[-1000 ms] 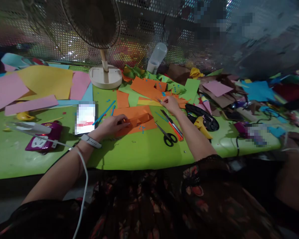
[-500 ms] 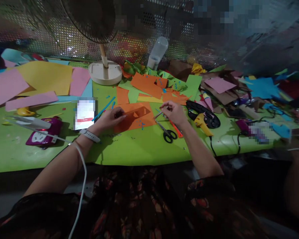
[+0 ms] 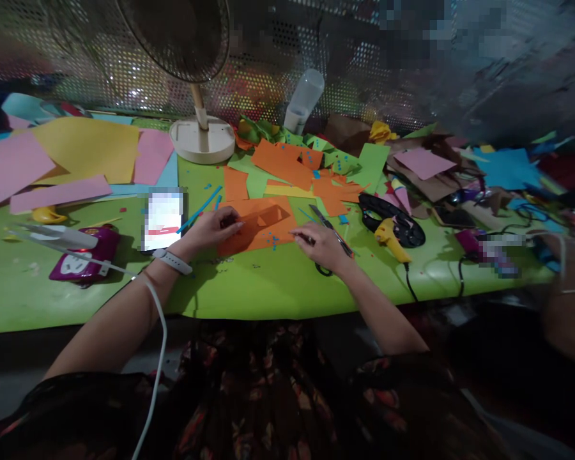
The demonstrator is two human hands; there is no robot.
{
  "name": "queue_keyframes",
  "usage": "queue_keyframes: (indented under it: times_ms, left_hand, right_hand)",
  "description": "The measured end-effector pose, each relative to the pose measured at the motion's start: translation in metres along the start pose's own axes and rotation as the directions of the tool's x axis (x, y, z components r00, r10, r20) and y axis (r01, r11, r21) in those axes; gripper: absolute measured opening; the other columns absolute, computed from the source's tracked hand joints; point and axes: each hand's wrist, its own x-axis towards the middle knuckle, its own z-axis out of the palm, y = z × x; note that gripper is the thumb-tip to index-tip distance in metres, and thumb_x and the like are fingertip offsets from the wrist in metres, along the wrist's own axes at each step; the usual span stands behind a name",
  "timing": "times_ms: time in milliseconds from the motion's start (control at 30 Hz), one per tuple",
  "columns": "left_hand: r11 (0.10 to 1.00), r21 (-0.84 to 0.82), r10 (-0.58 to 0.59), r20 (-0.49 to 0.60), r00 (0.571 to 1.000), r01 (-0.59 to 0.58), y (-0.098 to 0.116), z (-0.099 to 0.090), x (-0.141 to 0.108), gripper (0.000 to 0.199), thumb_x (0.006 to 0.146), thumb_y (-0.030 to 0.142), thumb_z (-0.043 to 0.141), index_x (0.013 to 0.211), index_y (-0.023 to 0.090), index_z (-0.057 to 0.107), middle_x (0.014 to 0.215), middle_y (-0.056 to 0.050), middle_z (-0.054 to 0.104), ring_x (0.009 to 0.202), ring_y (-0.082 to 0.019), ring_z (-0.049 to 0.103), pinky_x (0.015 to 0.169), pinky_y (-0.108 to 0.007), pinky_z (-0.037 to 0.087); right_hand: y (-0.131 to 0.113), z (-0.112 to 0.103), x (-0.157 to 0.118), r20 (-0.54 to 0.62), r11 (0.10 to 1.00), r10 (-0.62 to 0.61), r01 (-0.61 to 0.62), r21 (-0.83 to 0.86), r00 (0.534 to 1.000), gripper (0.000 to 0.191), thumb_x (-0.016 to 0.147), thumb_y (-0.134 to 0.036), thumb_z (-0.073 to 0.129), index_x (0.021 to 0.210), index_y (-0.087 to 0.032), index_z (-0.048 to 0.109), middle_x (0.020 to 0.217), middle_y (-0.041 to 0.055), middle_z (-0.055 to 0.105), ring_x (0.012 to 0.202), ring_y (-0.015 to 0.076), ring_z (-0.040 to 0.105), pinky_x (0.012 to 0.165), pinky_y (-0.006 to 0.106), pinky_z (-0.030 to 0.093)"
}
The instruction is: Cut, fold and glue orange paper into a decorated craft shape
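Note:
An orange sheet [image 3: 253, 239] with cut openings and several small blue bits [image 3: 274, 241] lies on the green table. My left hand [image 3: 218, 227] rests at the sheet's left side with its fingers curled; what they hold, if anything, is too small to make out. To the right of the sheet, my right hand [image 3: 316, 243] is closed, fingertips pinched near the sheet's edge, and its grip cannot be made out. Scissors [image 3: 324, 271] are partly hidden under my right hand. A cutter [image 3: 333, 231] lies just beyond its fingers.
A lit phone [image 3: 163, 220] and a purple device [image 3: 93, 259] are on the left. Behind stand a fan [image 3: 202, 139] and a tilted bottle [image 3: 304, 101] among paper scraps. A yellow glue gun [image 3: 393, 241] with a cord lies right. A person's arm [image 3: 572, 294] shows far right.
My right hand has moved down and slightly left, toward the orange sheet's right edge, and now covers much of the scissors. My left hand has hardly moved. The person's arm at far right has shifted.

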Motion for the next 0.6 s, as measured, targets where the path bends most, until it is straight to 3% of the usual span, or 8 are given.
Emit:
queue_keyframes:
  times_ms: [200, 267, 333, 400, 500, 600]
  left_hand:
    - [1.0, -0.02, -0.02, -0.003, 1.0, 0.02, 0.004, -0.001, -0.001, 0.017, 0.073, 0.024, 0.078, 0.083, 0.02, 0.064, 0.064, 0.0, 0.058, 0.06, -0.014, 0.05, 0.057, -0.027, 0.038]
    - [1.0, 0.002, 0.005, 0.007, 1.0, -0.005, 0.005, -0.003, -0.002, 0.023, 0.071, 0.026, 0.079, 0.089, 0.021, 0.066, 0.066, 0.0, 0.059, 0.06, -0.014, 0.051, 0.055, -0.026, 0.038]
    - [0.998, 0.05, 0.028, 0.028, 0.999, -0.029, 0.006, -0.007, -0.003, 0.034, 0.069, 0.027, 0.081, 0.1, 0.022, 0.068, 0.066, 0.001, 0.059, 0.058, -0.014, 0.051, 0.052, -0.026, 0.036]
    - [0.992, 0.114, 0.039, 0.047, 0.998, -0.044, 0.007, -0.011, -0.004, 0.044, 0.067, 0.029, 0.082, 0.108, 0.023, 0.068, 0.064, 0.002, 0.057, 0.056, -0.013, 0.049, 0.051, -0.026, 0.034]
    - [0.982, 0.18, 0.038, 0.065, 0.997, -0.049, 0.006, -0.014, -0.003, 0.043, 0.067, 0.031, 0.082, 0.107, 0.022, 0.068, 0.064, 0.002, 0.057, 0.056, -0.014, 0.049, 0.052, -0.027, 0.032]
    - [0.986, 0.158, 0.034, 0.088, 0.995, -0.048, 0.005, -0.013, -0.001, 0.028, 0.07, 0.032, 0.078, 0.093, 0.021, 0.067, 0.066, 0.0, 0.057, 0.06, -0.015, 0.05, 0.055, -0.027, 0.034]
  right_hand:
    - [0.005, -0.009, -0.035, 0.099, 0.962, -0.062, 0.086, -0.259, 0.993, 0.042, 0.088, -0.013, 0.052, 0.122, -0.027, 0.071, 0.104, 0.0083, 0.071, 0.101, 0.0254, 0.063, 0.092, 0.043, 0.05]
    - [0.011, -0.023, -0.049, 0.06, 0.957, -0.053, 0.068, -0.284, 0.997, 0.043, 0.09, -0.019, 0.052, 0.13, -0.026, 0.066, 0.105, 0.0087, 0.071, 0.1, 0.0257, 0.062, 0.093, 0.042, 0.049]
    - [0.025, -0.043, -0.064, -0.08, 0.939, 0.003, -0.03, -0.342, 0.997, 0.044, 0.091, -0.03, 0.054, 0.133, -0.022, 0.063, 0.111, 0.0113, 0.07, 0.105, 0.0282, 0.061, 0.095, 0.043, 0.048]
    - [0.048, -0.064, -0.079, -0.259, 0.866, 0.171, -0.27, -0.421, 0.951, 0.048, 0.09, -0.027, 0.052, 0.136, -0.016, 0.058, 0.115, 0.0152, 0.067, 0.108, 0.0294, 0.06, 0.098, 0.043, 0.046]
    - [0.086, -0.085, -0.095, -0.374, 0.6, 0.449, -0.584, -0.546, 0.811, 0.062, 0.083, -0.034, 0.061, 0.139, -0.012, 0.051, 0.124, 0.0219, 0.061, 0.115, 0.0377, 0.056, 0.095, 0.049, 0.045]
    - [0.111, -0.088, -0.099, -0.333, 0.497, 0.564, -0.633, -0.593, 0.755, 0.059, 0.083, -0.036, 0.061, 0.134, -0.01, 0.054, 0.119, 0.0235, 0.062, 0.111, 0.038, 0.057, 0.092, 0.048, 0.045]
